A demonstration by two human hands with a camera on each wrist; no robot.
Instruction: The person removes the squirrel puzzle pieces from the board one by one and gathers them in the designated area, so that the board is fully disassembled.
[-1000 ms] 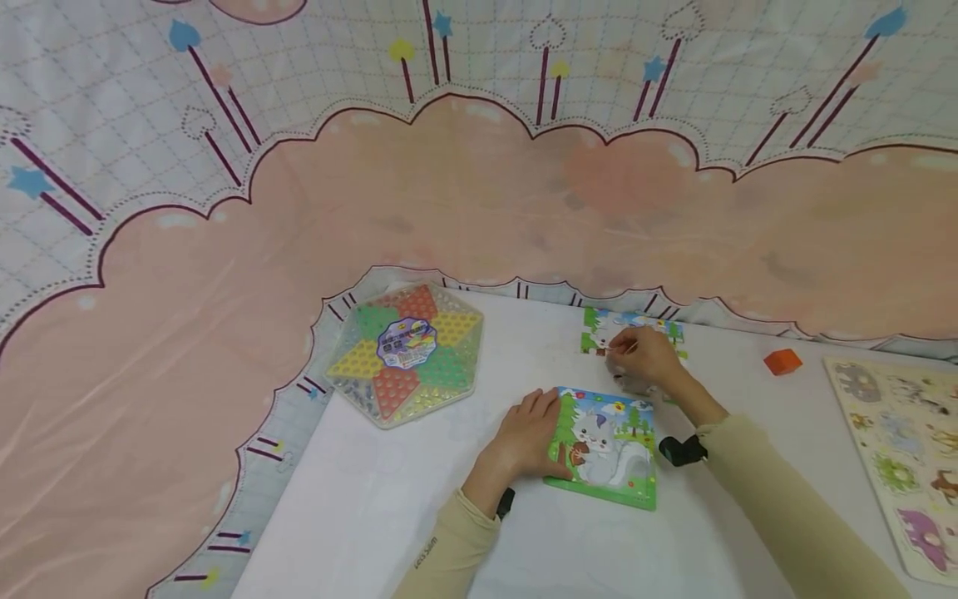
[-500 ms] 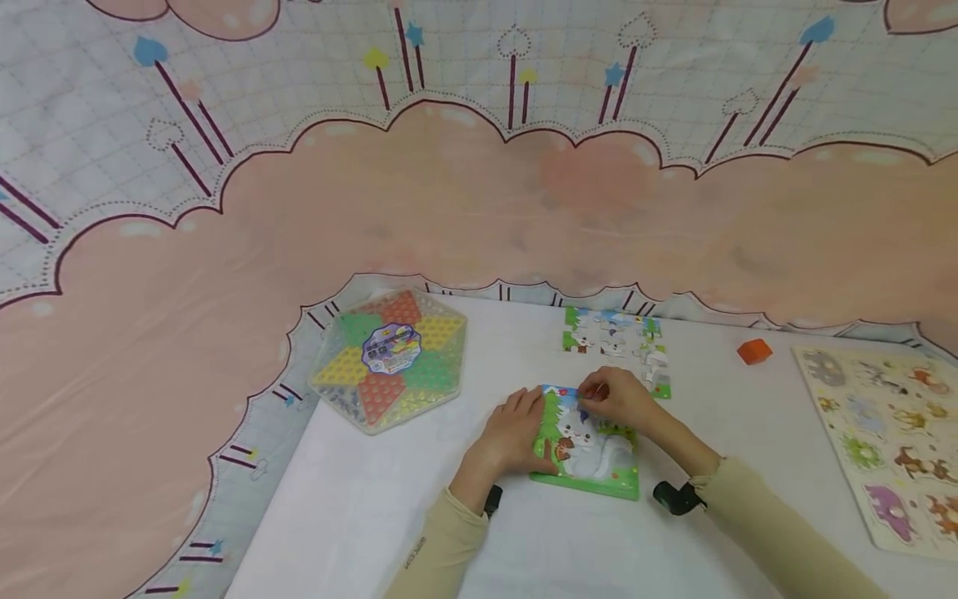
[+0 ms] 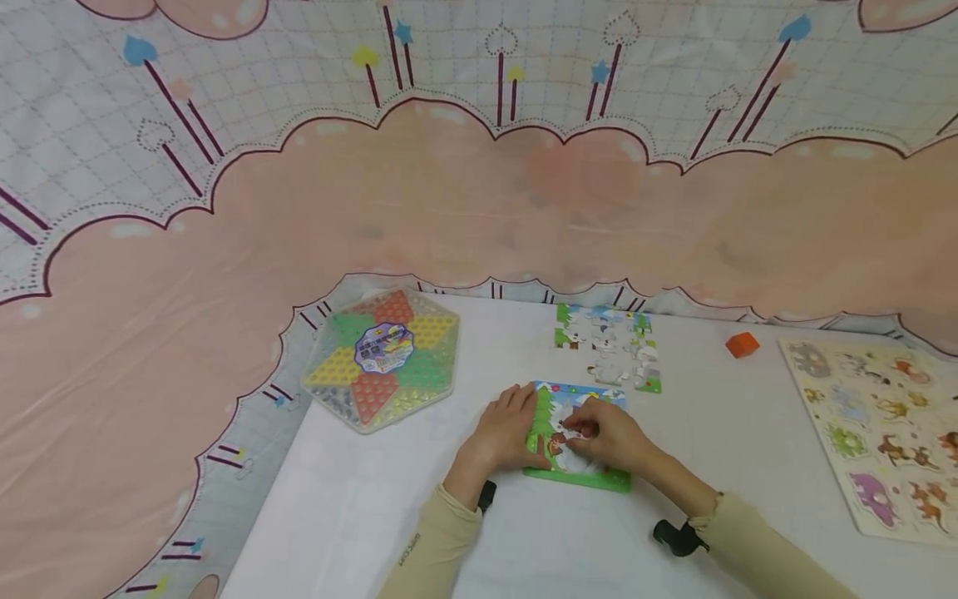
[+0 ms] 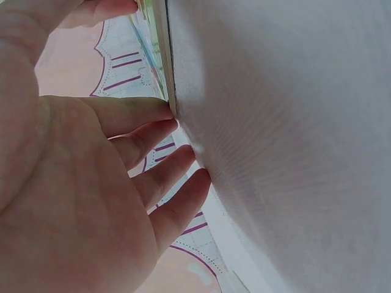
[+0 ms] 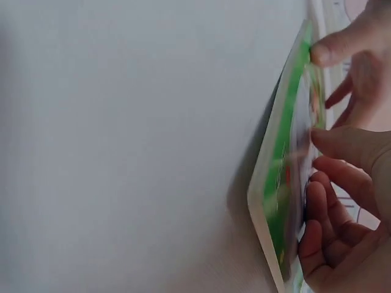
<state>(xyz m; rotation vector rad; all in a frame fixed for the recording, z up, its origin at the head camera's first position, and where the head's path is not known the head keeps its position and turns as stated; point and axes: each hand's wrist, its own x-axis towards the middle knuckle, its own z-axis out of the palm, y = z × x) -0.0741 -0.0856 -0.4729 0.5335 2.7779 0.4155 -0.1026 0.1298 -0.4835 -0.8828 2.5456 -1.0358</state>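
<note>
My left hand (image 3: pixel 503 431) lies along the left edge of a square puzzle board (image 3: pixel 576 480) with a green border and a squirrel picture. Its thumb overlaps the board's near left corner, and the long fingers stretch along the side, tips down at the table in the left wrist view. Over the picture, my right hand (image 3: pixel 609 434) bends its thumb and index finger with their tips right at the surface; I cannot tell whether they pinch a puzzle piece. The hand covers much of the squirrel. Beyond the board, several interlocking puzzle pieces (image 3: pixel 609 370) lie partly arranged on the white table (image 3: pixel 359 507).
A hexagonal board with coloured star points (image 3: pixel 382 358) lies at the left back. An orange block (image 3: pixel 742 345) sits right of the puzzle pieces, near the animal puzzle board (image 3: pixel 876 449). A patterned cloth (image 3: pixel 449 200) hangs behind the table.
From the loose pieces at the back, my right hand has come to the board's top edge, then down to its middle. The left hand keeps its place. The camera has shifted slightly.
</note>
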